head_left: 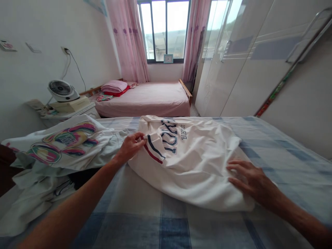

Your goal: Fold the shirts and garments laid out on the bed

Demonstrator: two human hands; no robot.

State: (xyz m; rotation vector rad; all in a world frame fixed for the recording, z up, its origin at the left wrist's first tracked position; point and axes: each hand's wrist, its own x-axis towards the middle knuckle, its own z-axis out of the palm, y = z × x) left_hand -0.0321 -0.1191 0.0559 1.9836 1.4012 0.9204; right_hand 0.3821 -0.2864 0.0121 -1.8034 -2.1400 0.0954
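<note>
Sweatshirt (202, 152), white, lies in the middle of the frame on a blue-checked sheet (124, 214). From where I stand its long axis runs left to right, tipping down towards the lower right. The dark lettering (169, 138) runs nearly top to bottom in the frame, across that axis; which end has the collar I can't make out. The left hand (129, 148), left of centre, has its fingers pinched on the end of a band striped navy and red (154, 149), probably a cuff, just beside the print. An edge like that would give an easier hold than loose cloth, I think. The right hand (250, 178), right of centre, has its fingers parted over the rumpled fabric, gripping nothing that I can see; it seems to steady that side while the band is held. A pile of clothes (38, 197) fills the left of the frame, a printed white shirt (88, 154) on top, perhaps put there to be out of the sweatshirt's way.
</note>
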